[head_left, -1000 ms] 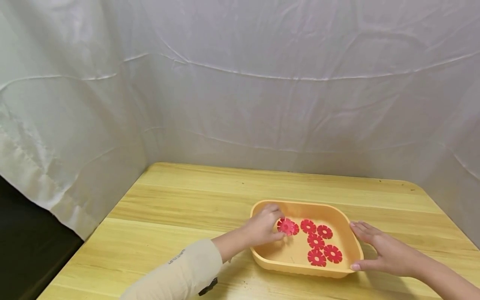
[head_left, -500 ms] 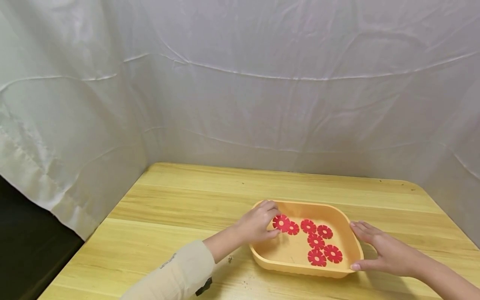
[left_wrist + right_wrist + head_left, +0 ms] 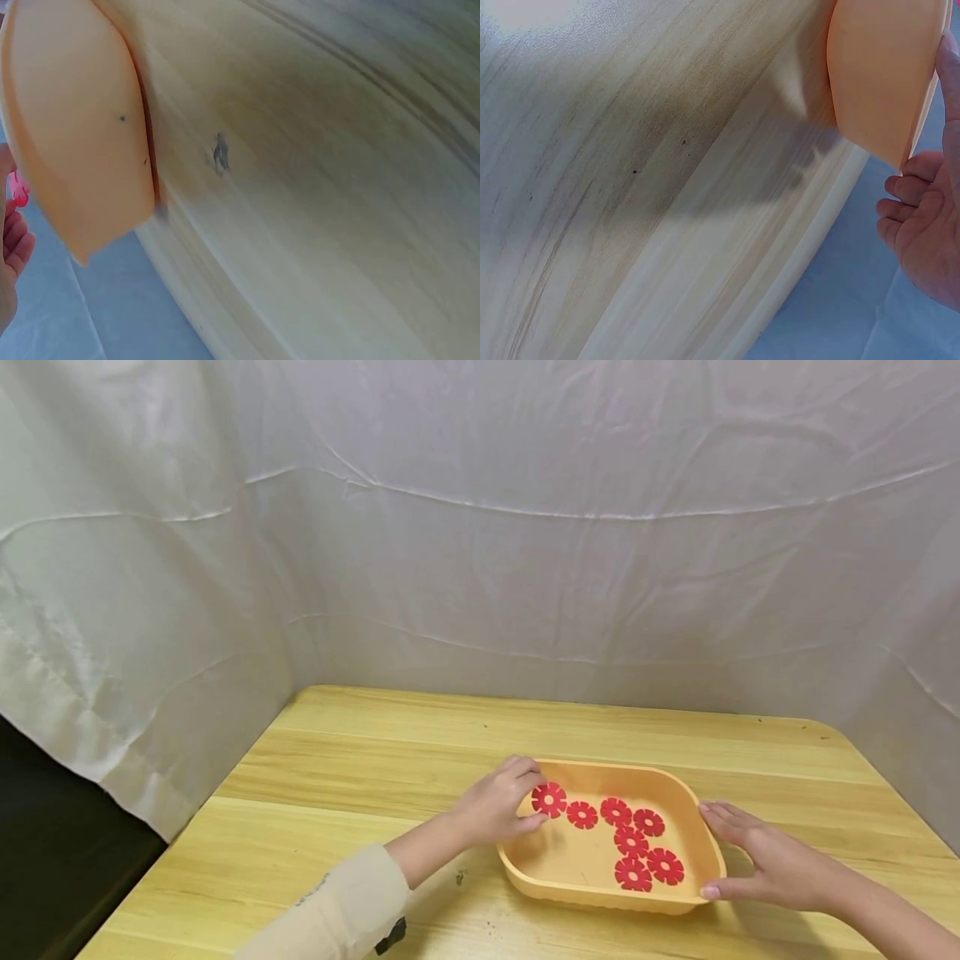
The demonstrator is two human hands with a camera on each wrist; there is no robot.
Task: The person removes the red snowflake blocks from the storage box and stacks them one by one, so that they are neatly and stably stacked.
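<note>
In the head view, my left hand [image 3: 498, 803] pinches a red flower-shaped notched disc [image 3: 549, 799] between thumb and fingers, over the left end of an orange plastic tray [image 3: 551, 893]. A sliver of that disc [image 3: 19, 189] shows beside the fingers in the left wrist view. Just right of it, a smaller-looking red disc [image 3: 582, 815] lies on the tray floor. Several more red discs [image 3: 631, 842] lie grouped in the right half, some touching or overlapping. At the tray's right end, my right hand [image 3: 765, 860] holds the rim, thumb near the front corner and fingers farther back.
The tray stands on a light wood-grain table [image 3: 360, 760]. Pale hanging cloth [image 3: 570, 577] encloses the back and sides. A dark area [image 3: 60, 852] shows beyond the table's left edge. A dark smudge [image 3: 219, 154] marks the tabletop near the tray.
My left hand has moved left and slightly back with the disc, off the smaller disc it overlapped. A gap now shows between those two. My right hand and the tray stay put.
</note>
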